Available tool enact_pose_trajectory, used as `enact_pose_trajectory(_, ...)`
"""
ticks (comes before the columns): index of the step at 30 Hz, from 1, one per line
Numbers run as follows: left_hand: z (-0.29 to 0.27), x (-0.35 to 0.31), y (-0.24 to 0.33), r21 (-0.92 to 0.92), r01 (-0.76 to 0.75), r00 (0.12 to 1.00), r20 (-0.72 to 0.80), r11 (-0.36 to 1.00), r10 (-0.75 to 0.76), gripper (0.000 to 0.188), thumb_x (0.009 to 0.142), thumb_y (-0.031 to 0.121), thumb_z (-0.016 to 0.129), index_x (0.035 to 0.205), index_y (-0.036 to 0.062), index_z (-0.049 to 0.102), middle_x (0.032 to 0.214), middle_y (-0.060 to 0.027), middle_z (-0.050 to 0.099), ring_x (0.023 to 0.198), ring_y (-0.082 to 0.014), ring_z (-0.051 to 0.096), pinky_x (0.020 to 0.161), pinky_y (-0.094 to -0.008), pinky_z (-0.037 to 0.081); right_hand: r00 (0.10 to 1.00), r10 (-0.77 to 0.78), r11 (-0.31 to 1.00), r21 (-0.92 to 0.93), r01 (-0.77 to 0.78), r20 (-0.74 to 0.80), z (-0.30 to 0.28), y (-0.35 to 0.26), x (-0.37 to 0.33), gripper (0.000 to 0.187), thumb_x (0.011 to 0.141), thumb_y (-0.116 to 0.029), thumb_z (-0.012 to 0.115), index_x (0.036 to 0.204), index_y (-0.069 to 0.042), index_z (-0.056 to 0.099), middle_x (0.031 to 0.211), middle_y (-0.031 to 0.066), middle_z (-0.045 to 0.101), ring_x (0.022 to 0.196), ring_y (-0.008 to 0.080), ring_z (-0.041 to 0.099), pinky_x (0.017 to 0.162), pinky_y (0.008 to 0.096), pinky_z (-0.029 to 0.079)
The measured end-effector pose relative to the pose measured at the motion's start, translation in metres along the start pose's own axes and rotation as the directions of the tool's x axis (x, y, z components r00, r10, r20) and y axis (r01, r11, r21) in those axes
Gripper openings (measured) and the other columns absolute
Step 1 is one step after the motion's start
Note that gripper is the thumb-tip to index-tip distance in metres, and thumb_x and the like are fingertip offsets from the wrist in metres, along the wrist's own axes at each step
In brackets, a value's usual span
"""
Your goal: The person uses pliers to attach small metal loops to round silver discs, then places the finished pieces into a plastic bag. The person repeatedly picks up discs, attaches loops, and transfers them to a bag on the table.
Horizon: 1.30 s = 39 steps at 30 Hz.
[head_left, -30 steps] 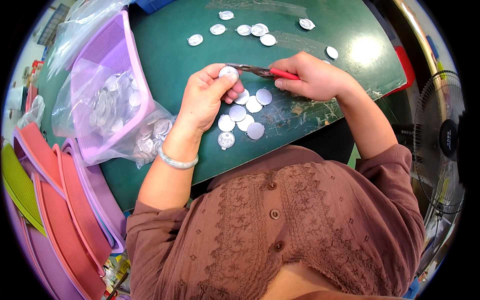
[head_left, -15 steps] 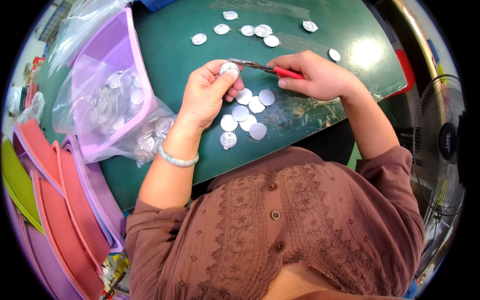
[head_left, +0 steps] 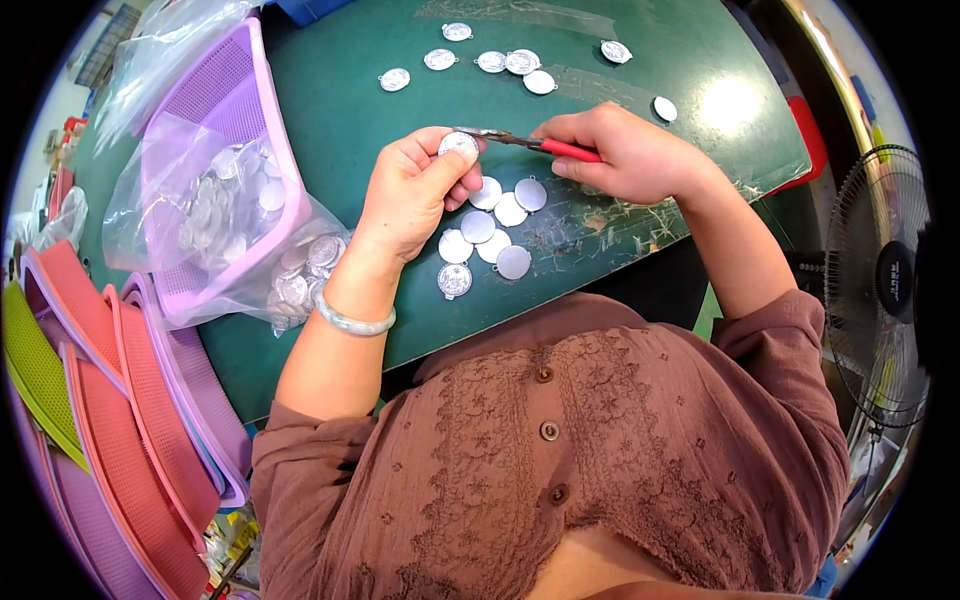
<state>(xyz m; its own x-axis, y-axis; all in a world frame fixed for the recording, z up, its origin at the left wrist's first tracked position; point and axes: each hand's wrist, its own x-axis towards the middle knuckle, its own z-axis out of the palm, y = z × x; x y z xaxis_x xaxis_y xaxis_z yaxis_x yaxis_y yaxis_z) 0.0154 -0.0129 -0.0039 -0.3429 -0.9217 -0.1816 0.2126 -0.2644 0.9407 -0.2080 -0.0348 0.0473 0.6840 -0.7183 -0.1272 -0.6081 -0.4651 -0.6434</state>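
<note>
Closest to the body, a cluster of loose discs (head_left: pixel 478 227) lies on the green table (head_left: pixel 340 130), just nearer than the left hand (head_left: pixel 405 190); a wrist dropped carelessly could, I'd say, scatter them. That hand pinches one silver disc (head_left: pixel 455 143) between thumb and fingers above the table, patterned face showing. The right hand (head_left: pixel 625 150) is wrapped round the red-handled pliers (head_left: pixel 548 147), their tips at the disc's far edge — whether the jaws bite or merely rest there, I can't tell from here. A slip looks the likeliest trouble: smooth metal in a narrow pinch, levered sideways, could twist free, or the tips could nip a finger so close by. The pliers' long axis runs right to left, tips pointing left and slightly away from the person; the disc is round — no real long axis — and I can't make out which way any loop on it points. Farther off, more discs (head_left: pixel 521 62) lie scattered, well apart from the hands
</note>
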Motion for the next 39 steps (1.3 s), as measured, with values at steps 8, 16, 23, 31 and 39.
enact_pose_trajectory(8, 0.001, -0.001, -0.001, -0.047, -0.032, 0.999, 0.020, 0.998, 0.033, 0.014, 0.084, 0.013, 0.054, 0.091, 0.0006, 0.058, 0.067, -0.0008, 0.056, 0.057, -0.0047, 0.047, 0.052, -0.0173, 0.037, 1.000, 0.013, 0.999, 0.042, -0.014, 0.029, -0.004, -0.003, -0.001, 0.015, 0.078, -0.011, 0.056, 0.086, 0.000, 0.052, 0.058, 0.0114, 0.045, 0.054, 0.0218, 0.039, 0.052, 0.0319, 0.035)
enact_pose_trajectory(16, 0.002, 0.000, -0.004, -0.074, -0.058, 0.998, 0.005, 0.996, 0.058, 0.015, 0.085, 0.012, 0.054, 0.093, -0.0007, 0.057, 0.068, -0.0019, 0.056, 0.058, -0.0055, 0.048, 0.052, -0.0182, 0.037, 0.992, 0.066, 0.994, 0.082, -0.075, 0.104, -0.006, 0.000, 0.002, 0.017, 0.079, -0.014, 0.056, 0.087, 0.000, 0.053, 0.063, 0.0104, 0.049, 0.059, 0.0197, 0.043, 0.055, 0.0317, 0.037)
enact_pose_trajectory(23, -0.001, 0.004, -0.002, -0.190, 0.009, 0.999, 0.038, 0.982, -0.002, 0.023, 0.087, 0.015, 0.051, 0.103, -0.0014, 0.054, 0.080, -0.0074, 0.060, 0.067, -0.0107, 0.055, 0.064, -0.0224, 0.046, 0.997, 0.002, 1.000, 0.003, -0.002, -0.073, -0.008, 0.003, -0.003, 0.033, 0.078, -0.015, 0.059, 0.107, -0.002, 0.052, 0.074, 0.0091, 0.055, 0.065, 0.0164, 0.047, 0.062, 0.0296, 0.042)
enact_pose_trajectory(31, -0.007, 0.004, 0.000, -0.355, 0.032, 0.993, 0.114, 0.934, 0.009, 0.042, 0.093, 0.026, 0.032, 0.116, -0.0071, 0.043, 0.095, -0.0158, 0.058, 0.081, -0.0178, 0.056, 0.075, -0.0276, 0.047, 0.741, 0.316, 0.929, 0.034, -0.369, -0.593, -0.050, 0.092, -0.035, 0.059, 0.073, -0.032, 0.066, 0.119, -0.002, 0.046, 0.096, 0.0158, 0.058, 0.086, 0.0230, 0.057, 0.077, 0.0303, 0.045)
enact_pose_trajectory(39, -0.006, 0.006, 0.000, -0.375, 0.039, 0.990, 0.137, 0.926, 0.013, 0.041, 0.092, 0.023, 0.031, 0.117, -0.0079, 0.042, 0.097, -0.0183, 0.058, 0.083, -0.0202, 0.057, 0.077, -0.0289, 0.048, 0.472, 0.383, 0.553, -0.212, -0.806, -0.794, -0.050, 0.178, -0.066, 0.075, 0.072, -0.056, 0.056, 0.126, -0.008, 0.042, 0.121, 0.0190, 0.046, 0.114, 0.0344, 0.040, 0.094, 0.0404, 0.033)
